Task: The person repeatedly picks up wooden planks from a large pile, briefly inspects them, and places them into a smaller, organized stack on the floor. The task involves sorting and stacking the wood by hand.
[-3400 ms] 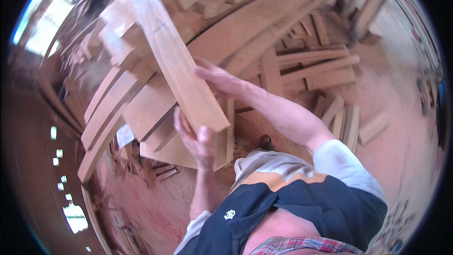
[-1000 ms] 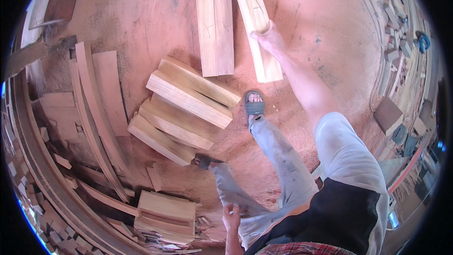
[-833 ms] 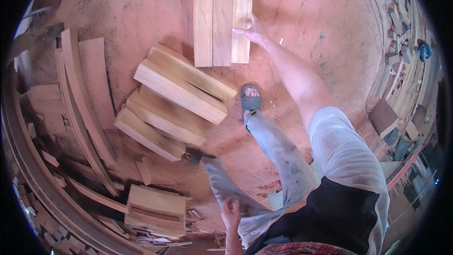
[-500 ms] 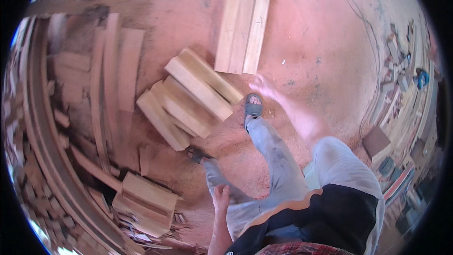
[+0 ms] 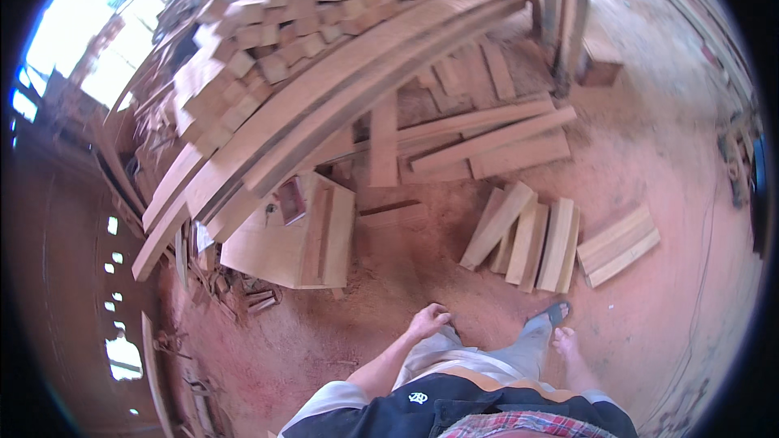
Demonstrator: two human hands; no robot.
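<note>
My left hand (image 5: pixel 430 320) hangs in front of my left thigh, fingers curled in, with nothing seen in it. Beside my right leg is my right hand (image 5: pixel 566 342), loosely closed and likewise without any visible object. Neither hand touches the wood. Ahead of my feet lies a group of thick wooden boards (image 5: pixel 523 239), some leaning over others at a slant. To its right a flat set of boards (image 5: pixel 621 245) lies side by side on the floor.
A pale wooden block or box (image 5: pixel 284 247) stands at the left, below long beams (image 5: pixel 349 61) with a stack of squared timber (image 5: pixel 276 28) behind. Long planks (image 5: pixel 495 142) lie farther ahead. Upright posts (image 5: pixel 560 16) rise at the back. Offcuts (image 5: pixel 260 298) litter the reddish floor.
My view has swung left, bringing the timber stack and beams to the front and the boards to the right. My right arm, stretched forward before, is now lowered beside my leg.
</note>
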